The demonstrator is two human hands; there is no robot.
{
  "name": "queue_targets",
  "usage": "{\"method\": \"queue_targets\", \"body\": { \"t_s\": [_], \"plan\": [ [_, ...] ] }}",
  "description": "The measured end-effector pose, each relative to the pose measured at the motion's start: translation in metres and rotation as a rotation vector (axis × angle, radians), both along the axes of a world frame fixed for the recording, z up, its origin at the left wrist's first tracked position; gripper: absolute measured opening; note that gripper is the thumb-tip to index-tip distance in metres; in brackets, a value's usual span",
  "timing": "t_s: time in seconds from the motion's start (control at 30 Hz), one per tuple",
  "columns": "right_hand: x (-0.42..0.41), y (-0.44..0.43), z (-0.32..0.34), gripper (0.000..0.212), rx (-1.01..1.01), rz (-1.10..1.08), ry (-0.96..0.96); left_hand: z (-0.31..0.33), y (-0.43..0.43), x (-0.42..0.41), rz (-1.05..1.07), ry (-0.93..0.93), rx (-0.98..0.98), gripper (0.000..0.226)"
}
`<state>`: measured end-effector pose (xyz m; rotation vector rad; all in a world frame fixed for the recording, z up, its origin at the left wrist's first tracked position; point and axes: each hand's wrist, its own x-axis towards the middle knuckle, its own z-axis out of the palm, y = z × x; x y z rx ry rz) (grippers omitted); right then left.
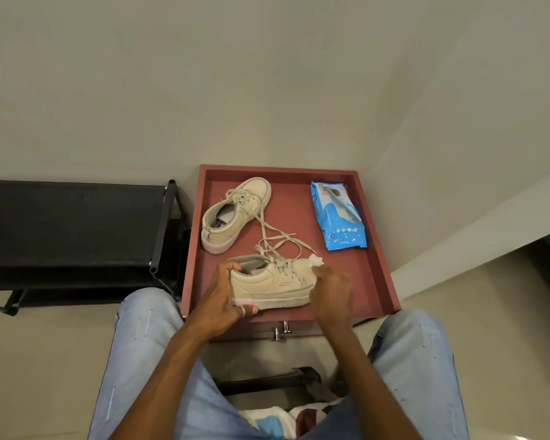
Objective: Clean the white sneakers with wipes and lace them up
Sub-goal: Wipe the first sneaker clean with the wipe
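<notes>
Two off-white sneakers lie on a dark red table top [375, 255]. The near sneaker [267, 285] lies on its side, toe to the right. My left hand [224, 295] grips its heel, thumb at the collar. My right hand [331, 290] pinches a crumpled white wipe [315, 260] against the toe. The far sneaker [235, 214] stands upright at the back left, its loose laces [275, 239] trailing toward the near shoe. A blue pack of wipes [338, 215] lies at the back right.
The red top has a raised rim and stands in a wall corner. A black shoe rack [77, 230] stands to its left. A drawer handle [281, 331] shows below the front edge. My knees in light jeans flank the table.
</notes>
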<state>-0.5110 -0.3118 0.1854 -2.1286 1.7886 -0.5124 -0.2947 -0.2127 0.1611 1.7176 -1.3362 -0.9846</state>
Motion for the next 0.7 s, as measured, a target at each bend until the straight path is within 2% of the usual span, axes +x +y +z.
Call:
{"method": "queue_targets", "body": {
  "t_s": [0.07, 0.2, 0.27, 0.37, 0.5, 0.6, 0.7],
  "plan": [
    [-0.010, -0.023, -0.002, 0.042, 0.052, -0.021, 0.047, -0.005, 0.001, 0.001, -0.009, -0.028, 0.005, 0.088],
    [0.015, -0.018, 0.003, 0.040, 0.061, 0.215, 0.009, -0.009, 0.002, 0.001, -0.025, -0.078, 0.001, 0.086],
    [0.011, -0.012, 0.001, 0.037, 0.091, 0.260, -0.013, -0.011, 0.003, 0.000, -0.020, -0.090, -0.002, 0.084],
    [-0.019, -0.012, -0.001, 0.031, 0.072, 0.253, 0.018, -0.012, 0.002, 0.002, -0.016, -0.101, 0.011, 0.084],
    [-0.019, -0.029, 0.000, 0.032, 0.075, 0.097, 0.011, -0.010, 0.002, 0.000, -0.036, -0.121, -0.007, 0.082],
    [0.016, -0.024, 0.003, 0.036, 0.061, 0.183, -0.063, -0.011, 0.003, 0.001, -0.039, -0.117, -0.002, 0.081],
    [0.011, -0.003, 0.000, 0.030, 0.049, 0.183, -0.095, -0.012, 0.004, 0.001, -0.041, -0.120, 0.003, 0.081]
  ]
}}
